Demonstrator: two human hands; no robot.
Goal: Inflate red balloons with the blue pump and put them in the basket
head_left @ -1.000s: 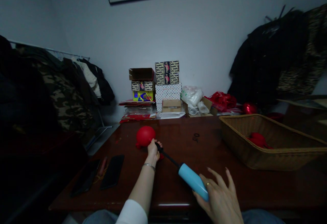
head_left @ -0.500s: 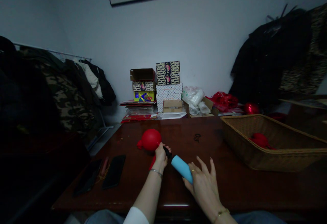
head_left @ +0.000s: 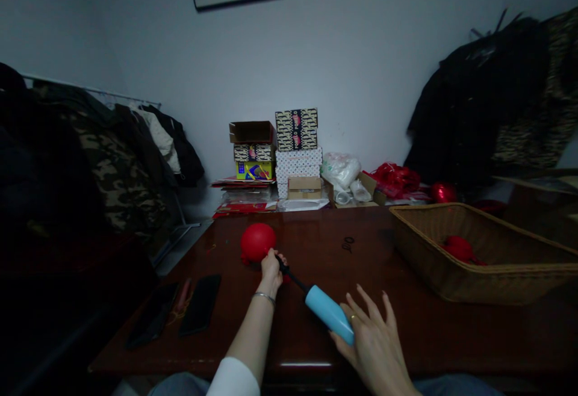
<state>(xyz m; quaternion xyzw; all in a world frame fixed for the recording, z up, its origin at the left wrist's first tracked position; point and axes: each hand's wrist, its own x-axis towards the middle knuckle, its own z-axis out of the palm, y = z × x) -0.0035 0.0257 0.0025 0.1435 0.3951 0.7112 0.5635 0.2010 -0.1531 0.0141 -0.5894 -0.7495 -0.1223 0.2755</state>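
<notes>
My left hand (head_left: 271,267) is closed around the neck of a red balloon (head_left: 258,242) and the black nozzle end of a hand pump. The balloon is partly inflated and rests at the left, just beyond the fingers. A black rod runs from that hand to the pump's light blue barrel (head_left: 329,314). The near end of the barrel lies in my right hand (head_left: 371,337), between thumb and palm, with the other fingers stretched out. How the balloon's mouth sits on the nozzle is hidden by my left fingers.
On the brown table (head_left: 316,233), a wicker basket (head_left: 478,281) at the right holds a red balloon (head_left: 461,248). Black scissors (head_left: 347,244) lie toward the back. Two dark flat objects, one a slab (head_left: 200,304), lie at the left. Boxes (head_left: 297,130) are stacked by the wall.
My left hand has moved left with the balloon and nozzle. My right hand has shifted slightly right and down with the blue barrel, and more of the black rod now shows.
</notes>
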